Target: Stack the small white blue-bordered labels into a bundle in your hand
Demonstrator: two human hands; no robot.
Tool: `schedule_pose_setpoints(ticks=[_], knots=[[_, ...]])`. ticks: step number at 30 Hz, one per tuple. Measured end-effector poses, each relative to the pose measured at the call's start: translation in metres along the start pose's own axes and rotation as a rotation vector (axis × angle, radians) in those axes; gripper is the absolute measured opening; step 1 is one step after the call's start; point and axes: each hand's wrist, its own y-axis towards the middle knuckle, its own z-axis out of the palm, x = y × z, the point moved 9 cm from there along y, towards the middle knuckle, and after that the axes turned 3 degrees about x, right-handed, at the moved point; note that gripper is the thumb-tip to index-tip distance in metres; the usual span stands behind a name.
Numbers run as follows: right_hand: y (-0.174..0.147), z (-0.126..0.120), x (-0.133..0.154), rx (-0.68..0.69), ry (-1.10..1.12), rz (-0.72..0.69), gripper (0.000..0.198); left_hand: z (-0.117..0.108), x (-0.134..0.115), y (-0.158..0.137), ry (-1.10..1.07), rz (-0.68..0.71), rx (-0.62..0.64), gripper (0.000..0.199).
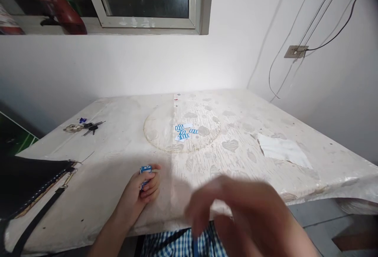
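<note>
A blue-and-white packet (145, 169) was clasped in the left hand (150, 186), fingers wrapped round it, presumably for steadiness. The right hand (248, 205) was raised with fingers curved; owing to blur, whether anything was held could not be told. Blue-edged pieces (183, 135) were clustered on the table (118, 142) inside a ring mark (168, 152), seemingly for easy reach.
</note>
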Motion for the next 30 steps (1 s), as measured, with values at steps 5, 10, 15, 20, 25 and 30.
schedule_pose_setpoints(ticks=[5, 10, 15, 20, 25, 30], knots=[[0.066, 0.053, -0.105, 0.148, 0.022, 0.224, 0.029, 0.002, 0.002, -0.002, 0.026, -0.002, -0.001, 0.010], [0.107, 0.105, -0.192, 0.298, -0.159, 0.368, 0.019, 0.001, 0.001, -0.002, 0.034, 0.016, -0.010, 0.012], [0.128, 0.136, -0.213, 0.535, -0.190, 0.468, 0.026, 0.001, 0.003, -0.001, 0.045, 0.011, -0.005, 0.015], [0.139, 0.150, -0.223, 0.689, -0.096, 0.586, 0.024, 0.001, 0.004, 0.000, 0.018, 0.002, -0.006, 0.016], [0.135, 0.146, -0.223, 0.613, 0.096, 0.597, 0.019, 0.001, 0.005, 0.000, -0.064, -0.010, -0.022, 0.014], [0.105, 0.121, -0.202, 0.368, 0.404, 0.552, 0.017, 0.005, 0.005, -0.001, -0.251, -0.042, -0.021, 0.007]])
